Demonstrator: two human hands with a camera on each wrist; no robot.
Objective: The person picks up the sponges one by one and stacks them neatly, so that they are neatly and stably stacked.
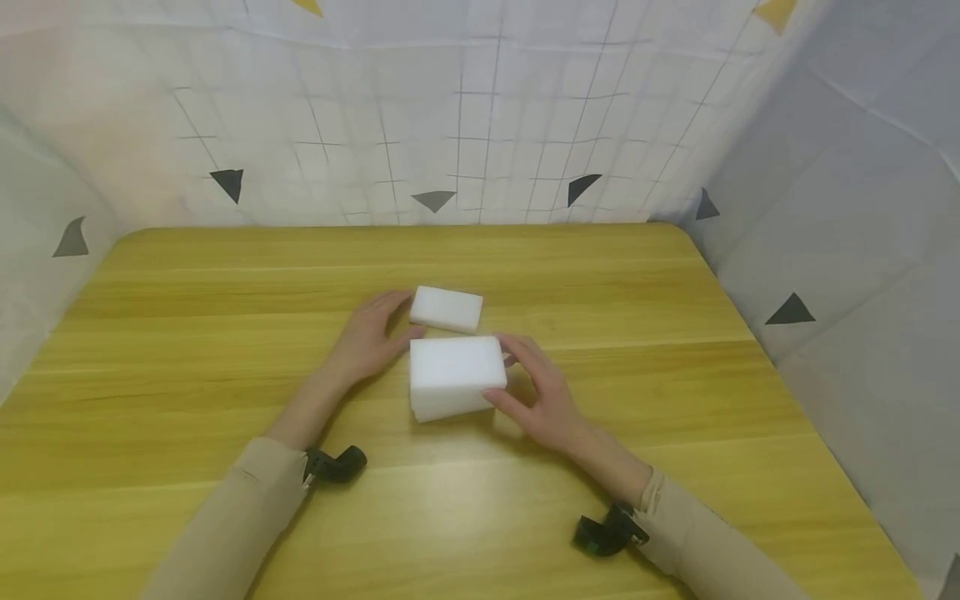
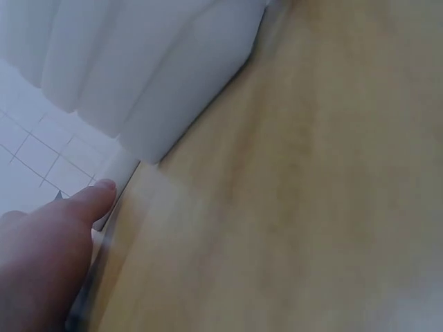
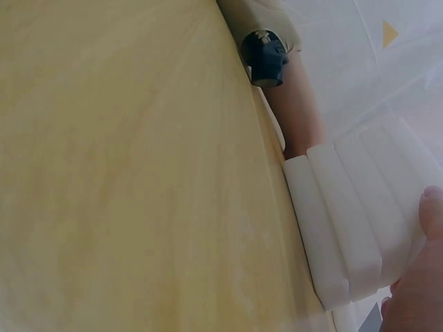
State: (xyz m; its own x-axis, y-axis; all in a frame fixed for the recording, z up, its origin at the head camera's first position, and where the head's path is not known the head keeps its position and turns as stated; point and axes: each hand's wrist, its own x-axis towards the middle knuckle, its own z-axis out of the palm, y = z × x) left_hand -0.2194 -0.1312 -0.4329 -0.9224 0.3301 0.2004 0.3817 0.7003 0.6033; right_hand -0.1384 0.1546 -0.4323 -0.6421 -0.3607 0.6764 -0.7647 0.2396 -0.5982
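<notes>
A stack of several white sponge blocks (image 1: 456,367) stands on the table, its layers visible in both wrist views. My right hand (image 1: 547,408) holds the stack's right end near the top, thumb on the near side and fingers behind. Just beyond the stack, a single white sponge block (image 1: 447,309) lies flat. My left hand (image 1: 367,337) pinches its left end, with the thumb at the near edge and the fingers at the far edge. In the left wrist view, the left thumb (image 2: 93,202) touches that block, which the stack partly hides.
The wood-grain table (image 1: 187,367) extends around the blocks on every side. A white cloth (image 1: 337,108) with grid lines and triangles hangs behind it, and pale sheets flank both sides. Each sleeve carries a black wrist device (image 1: 336,465).
</notes>
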